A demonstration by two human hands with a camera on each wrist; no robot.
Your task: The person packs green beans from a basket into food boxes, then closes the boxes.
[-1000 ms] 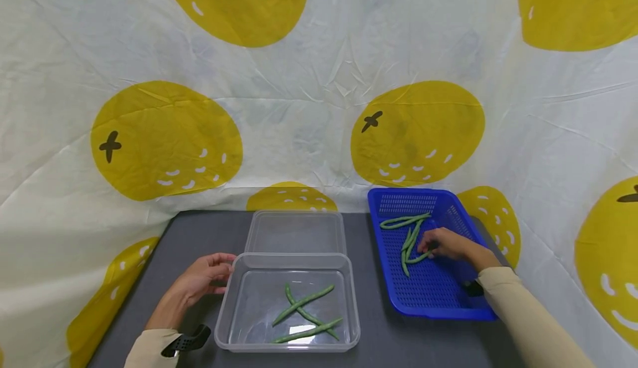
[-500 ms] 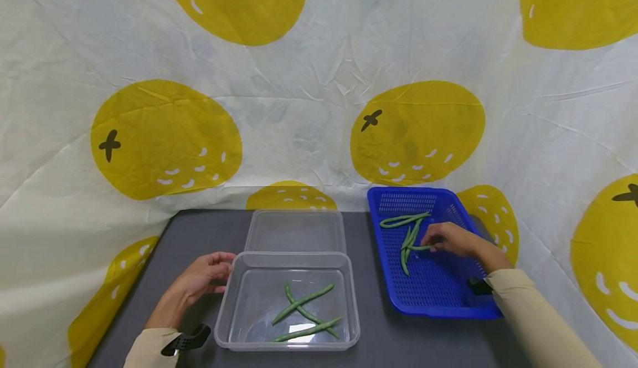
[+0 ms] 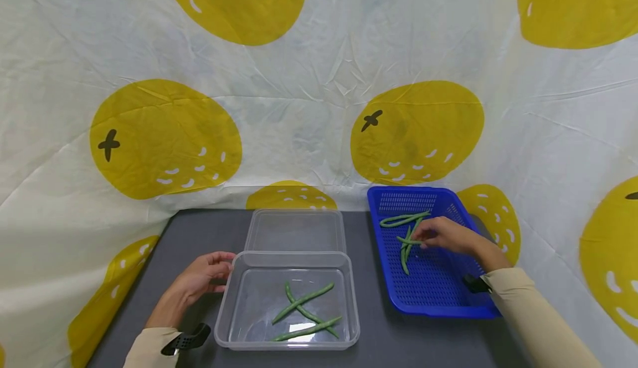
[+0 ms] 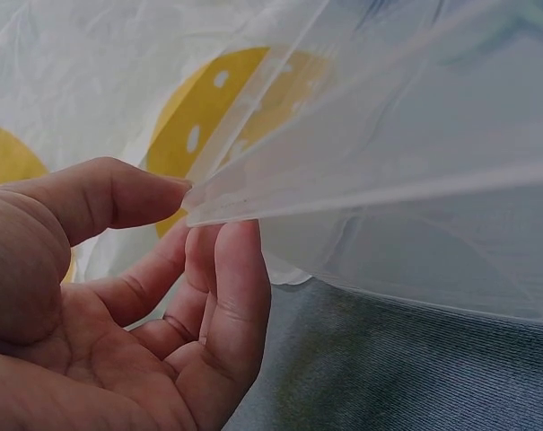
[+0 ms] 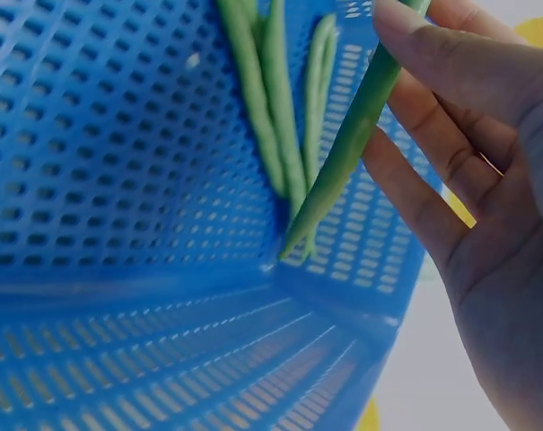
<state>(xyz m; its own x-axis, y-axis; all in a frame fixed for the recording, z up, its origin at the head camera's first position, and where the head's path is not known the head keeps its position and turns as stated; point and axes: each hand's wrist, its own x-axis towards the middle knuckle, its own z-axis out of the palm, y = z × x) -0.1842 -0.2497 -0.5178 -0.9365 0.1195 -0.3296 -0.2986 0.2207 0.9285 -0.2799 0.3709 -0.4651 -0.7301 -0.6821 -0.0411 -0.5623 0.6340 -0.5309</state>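
Note:
My right hand [image 3: 448, 236] pinches a green bean [image 5: 350, 144] between thumb and fingers, over the blue basket [image 3: 428, 299]. Below it, several other green beans [image 3: 405, 261] lie on the basket floor. At the left, my left hand [image 3: 196, 276] holds the rim of a clear plastic container [image 3: 251, 301] near its far left corner. The left wrist view shows the thumb [image 4: 132, 193] on top of that rim and the fingers beneath. Inside the container lie three beans [image 3: 303, 304], two of them crossed.
A clear flat lid [image 3: 295, 230] lies on the dark table [image 3: 209, 235] just behind the container. The basket stands to the right, close to the patterned cloth [image 3: 299, 135] that hangs behind and along the sides.
My right hand has risen slightly and shifted a little left with the pinched bean, whose free end now points left across the other beans. My left hand and the container have stayed in place.

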